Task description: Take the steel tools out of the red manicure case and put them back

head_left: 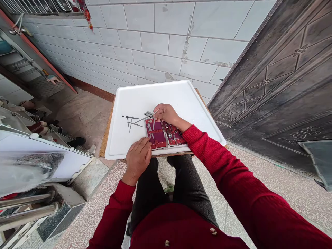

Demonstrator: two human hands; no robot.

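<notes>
Nearest to the camera is a red sweater (178,224) with buttons, whose long sleeves lead forward to the two hands, above dark trousers (193,183). At the end of the right sleeve, the right hand (166,114) has its thumb and fingers pressed together, pinching a slender metal tool (153,124) that points downward from the grip. Just under this pinch lies an open case (158,145) with purple and red lining, and the lower end of the tool is over its row of red loops (157,131); whether it sits inside a loop, I cannot tell. Nearer to the body than the pinch, the left hand (139,154) rests at the near left corner of the case, fingers close together; I cannot tell if they grip the edge. Right of the pinched tool, the other half of the case holds scissors (174,141) and a nail clipper (170,135). Just left of the pinch is a flat metal piece (148,114), and farther left lie thin metal tools (135,123), some crossing, and a black tool (129,117). All these rest on a white tray (155,93), which stands on a wooden board (105,142).
</notes>
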